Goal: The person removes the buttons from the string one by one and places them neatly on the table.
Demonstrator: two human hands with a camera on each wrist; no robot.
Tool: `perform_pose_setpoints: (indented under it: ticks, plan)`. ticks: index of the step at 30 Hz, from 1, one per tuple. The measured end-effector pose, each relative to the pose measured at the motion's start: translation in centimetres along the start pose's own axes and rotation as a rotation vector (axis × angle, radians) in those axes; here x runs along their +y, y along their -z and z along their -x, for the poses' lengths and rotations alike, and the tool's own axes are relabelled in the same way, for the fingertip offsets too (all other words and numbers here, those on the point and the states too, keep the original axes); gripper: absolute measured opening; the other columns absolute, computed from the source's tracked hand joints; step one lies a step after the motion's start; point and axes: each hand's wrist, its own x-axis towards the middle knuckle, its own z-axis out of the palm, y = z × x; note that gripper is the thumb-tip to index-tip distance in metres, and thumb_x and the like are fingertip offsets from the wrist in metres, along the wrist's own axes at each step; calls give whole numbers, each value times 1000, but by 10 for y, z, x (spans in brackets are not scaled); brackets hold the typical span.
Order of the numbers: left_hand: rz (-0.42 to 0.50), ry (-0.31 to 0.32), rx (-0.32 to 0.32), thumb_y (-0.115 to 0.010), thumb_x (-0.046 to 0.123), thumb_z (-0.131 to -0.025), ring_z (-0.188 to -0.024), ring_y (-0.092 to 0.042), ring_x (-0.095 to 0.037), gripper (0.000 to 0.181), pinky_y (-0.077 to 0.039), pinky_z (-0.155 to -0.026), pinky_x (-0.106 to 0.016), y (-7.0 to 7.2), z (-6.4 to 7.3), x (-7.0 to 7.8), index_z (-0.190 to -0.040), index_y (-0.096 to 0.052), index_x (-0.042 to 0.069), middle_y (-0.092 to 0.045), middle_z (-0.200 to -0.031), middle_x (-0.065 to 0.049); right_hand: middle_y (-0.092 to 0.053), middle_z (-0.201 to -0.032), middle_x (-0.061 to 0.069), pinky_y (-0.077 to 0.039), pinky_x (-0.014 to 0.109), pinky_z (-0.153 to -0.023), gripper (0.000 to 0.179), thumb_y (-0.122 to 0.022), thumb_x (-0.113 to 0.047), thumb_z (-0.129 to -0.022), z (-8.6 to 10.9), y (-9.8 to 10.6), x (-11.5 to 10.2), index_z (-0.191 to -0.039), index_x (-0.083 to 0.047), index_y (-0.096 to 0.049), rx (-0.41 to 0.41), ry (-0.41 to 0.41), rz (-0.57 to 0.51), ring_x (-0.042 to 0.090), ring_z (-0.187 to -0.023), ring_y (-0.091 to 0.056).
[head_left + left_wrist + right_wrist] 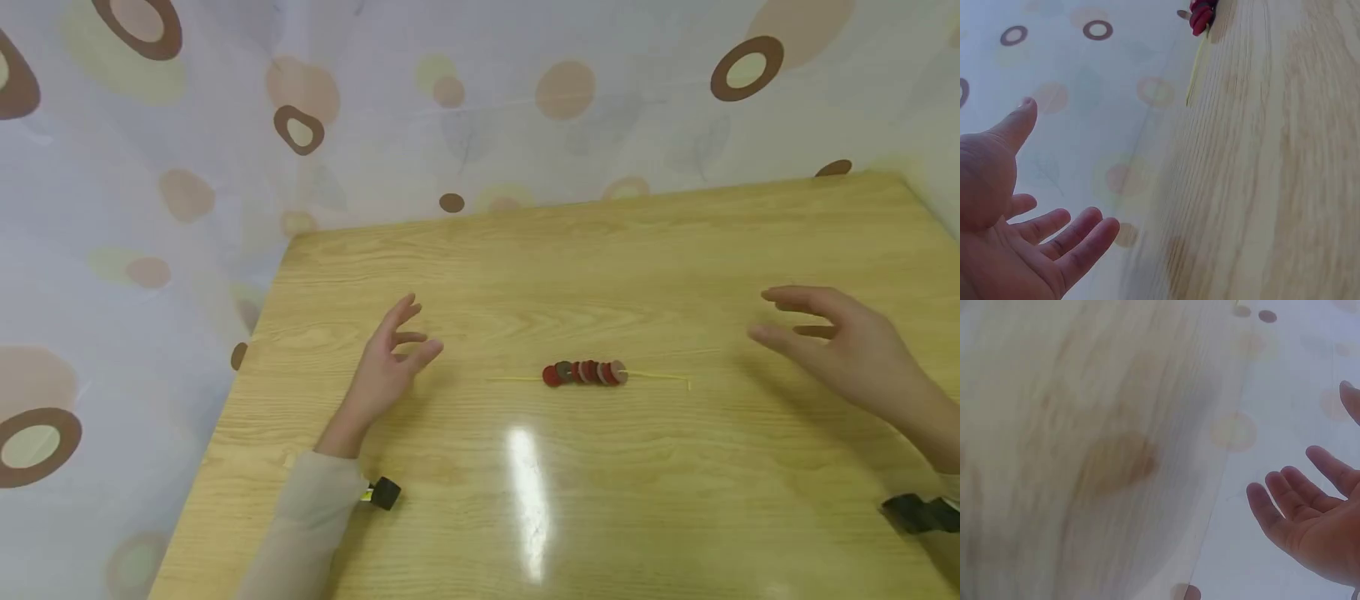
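A row of round discs [595,372], red, dark grey and pinkish, lies on the table strung along a thin yellow strand [658,376]. The strand sticks out at both ends and bends near its right tip. In the left wrist view, red discs [1201,15] show at the top with a yellow end [1195,75] trailing from them. My left hand [388,367] hovers left of the row, fingers apart and holding nothing. To the right of the row, my right hand [847,346] is raised, also holding nothing, its fingers spread from the thumb.
The wooden table [420,275] spreads under both hands. Behind it and along its left side hangs a pale curtain [510,142] patterned with circles. Dark wrist-worn devices sit at the left sleeve [303,508] and by the right wrist.
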Motion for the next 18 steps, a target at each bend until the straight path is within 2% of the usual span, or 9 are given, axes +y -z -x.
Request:
perform_pose_setpoints:
  ticks: [2,3,4,7,9,12,15,18]
  plan:
    - [69,13,-11,-72,30,-96,-123,-55,-28,80,-52,-92,-49,-3,-1,0,-160,-25,21,-34,-158,-11,-54,-136,19,-41,2,-70,52,-74,-27,-94,0,-2,-3,-139,-7,-57,-13,-17,-21,-12,-100,-52]
    - [106,19,-18,-73,26,-95,-121,-56,-28,80,-54,-90,-48,-5,-2,0,-160,-26,20,-35,-158,-11,-54,-134,18,-43,3,-69,51,-74,-27,-94,0,-2,-4,-138,-8,-57,-17,-21,-27,-18,-94,-49]
    - [142,24,-25,-73,23,-95,-120,-57,-28,80,-55,-87,-47,-7,-3,0,-159,-26,19,-36,-157,-12,-55,-133,16,-44,4,-68,50,-74,-27,-94,1,-3,-5,-138,-8,-57,-25,-27,-35,-19,-91,-51]
    - [243,45,-53,-73,13,-94,-115,-59,-30,79,-57,-81,-45,-13,-5,0,-159,-27,13,-38,-155,-15,-57,-130,8,-46,6,-68,48,-74,-24,-94,2,-6,-8,-136,-7,-58,-49,-28,-54,-18,-91,-53]
    - [279,60,-73,-72,10,-95,-112,-60,-30,77,-58,-79,-44,-17,-6,0,-158,-27,9,-39,-154,-16,-58,-127,1,-47,6,-70,46,-74,-22,-94,3,-9,-9,-135,-6,-59,-63,-28,-75,-16,-93,-55]
    - [301,80,-106,-71,9,-95,-107,-63,-29,76,-59,-75,-44,-24,-7,0,-157,-29,7,-42,-152,-17,-60,-123,-7,-47,7,-73,44,-74,-21,-94,5,-13,-11,-134,-7,-60,-81,-37,-109,-12,-98,-56]
    - [315,101,-146,-72,8,-94,-104,-65,-27,73,-59,-74,-45,-32,-9,2,-156,-33,7,-45,-150,-16,-62,-122,-8,-48,8,-76,41,-74,-19,-94,5,-18,-13,-132,-8,-62,-101,-36,-146,-6,-102,-58]
    - [313,125,-195,-72,9,-94,-105,-65,-26,68,-59,-73,-44,-41,-10,4,-153,-38,8,-48,-147,-14,-65,-120,-8,-49,11,-76,37,-74,-16,-94,5,-23,-15,-129,-9,-64,-126,-23,-161,-3,-99,-61]
